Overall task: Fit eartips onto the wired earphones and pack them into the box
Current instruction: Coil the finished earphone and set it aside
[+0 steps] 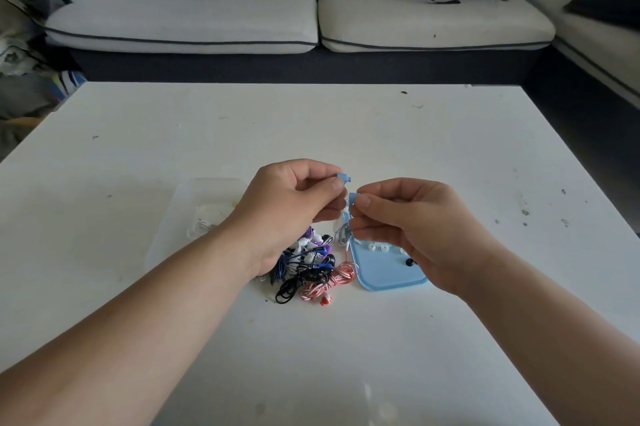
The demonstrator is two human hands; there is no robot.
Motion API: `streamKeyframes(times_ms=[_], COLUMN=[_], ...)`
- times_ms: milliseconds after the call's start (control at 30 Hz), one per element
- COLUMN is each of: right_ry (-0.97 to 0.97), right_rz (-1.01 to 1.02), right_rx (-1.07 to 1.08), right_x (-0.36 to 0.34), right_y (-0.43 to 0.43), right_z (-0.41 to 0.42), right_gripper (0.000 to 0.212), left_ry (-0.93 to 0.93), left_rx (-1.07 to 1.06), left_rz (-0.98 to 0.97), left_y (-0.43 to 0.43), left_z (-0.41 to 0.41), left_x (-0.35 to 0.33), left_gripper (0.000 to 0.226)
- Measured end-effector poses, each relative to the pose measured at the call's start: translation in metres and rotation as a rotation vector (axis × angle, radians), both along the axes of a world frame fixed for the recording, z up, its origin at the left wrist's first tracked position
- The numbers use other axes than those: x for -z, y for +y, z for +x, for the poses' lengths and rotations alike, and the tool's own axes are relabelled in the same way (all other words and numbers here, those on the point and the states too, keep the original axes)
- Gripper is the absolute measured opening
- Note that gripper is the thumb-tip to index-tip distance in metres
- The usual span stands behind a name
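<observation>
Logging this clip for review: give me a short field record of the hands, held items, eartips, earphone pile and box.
left hand: pinches a blue earbud
right hand: pinches the second blue earbud
white eartips: loose on the blue tray, partly under the right hand
earphone pile: on the table, left of the tray
clear box: left of the pile, partly behind the left forearm
</observation>
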State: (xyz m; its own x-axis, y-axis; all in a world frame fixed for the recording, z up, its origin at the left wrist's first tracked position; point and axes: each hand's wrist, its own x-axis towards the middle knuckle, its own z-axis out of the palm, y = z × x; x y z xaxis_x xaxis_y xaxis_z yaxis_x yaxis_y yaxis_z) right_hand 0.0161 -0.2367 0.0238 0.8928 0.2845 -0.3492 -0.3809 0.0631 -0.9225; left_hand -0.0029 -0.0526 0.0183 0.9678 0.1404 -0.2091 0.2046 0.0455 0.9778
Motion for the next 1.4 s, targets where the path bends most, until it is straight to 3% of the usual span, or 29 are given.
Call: streamKeyframes(times_ms=[433, 600, 700, 800, 933, 1133, 1400], right_ry=[-0.108, -0.121, -0.233, -0.31, -0.335, -0.346, -0.369], right_rz=[-0.066, -0.107, -0.415, -0.797, -1.088, -1.246, -1.253], right_rx=[0.015, 0.057, 0.118, -0.062, -0.267, -0.352, -0.321], right_x=[0.008, 0.0, 0.009, 0.033, 0.064, 0.079, 0.086], right_y=[0.0, -0.011, -0.028, -0.032, -0.026, -0.021, -0.018], right_z=[-0.007, 0.001, 0.013, 0.017, 0.023, 0.028, 0.031], right_gripper=[0.009, 0.011, 0.009, 0.011, 0.017, 0.023, 0.018], left_ry=[-0.091, -0.021, 0.037, 0.081, 0.104, 0.102, 0.104], left_rx=[0.055, 0.046, 0.073, 0.12, 0.166, 0.183, 0.174], left_rz=[0.07, 0.132, 0.155, 0.162, 0.184, 0.217, 0.234], left_y=[-0.018, -0.022, -0.022, -0.024, -0.024, -0.02, -0.012], left_z=[-0.006, -0.005, -0.005, -0.006, -0.008, -0.009, -0.007], left_x=[0.001, 0.006, 0.01, 0.011, 0.013, 0.013, 0.013], left_gripper=[0.012, 0.008, 0.011, 0.017, 0.013, 0.011, 0.01])
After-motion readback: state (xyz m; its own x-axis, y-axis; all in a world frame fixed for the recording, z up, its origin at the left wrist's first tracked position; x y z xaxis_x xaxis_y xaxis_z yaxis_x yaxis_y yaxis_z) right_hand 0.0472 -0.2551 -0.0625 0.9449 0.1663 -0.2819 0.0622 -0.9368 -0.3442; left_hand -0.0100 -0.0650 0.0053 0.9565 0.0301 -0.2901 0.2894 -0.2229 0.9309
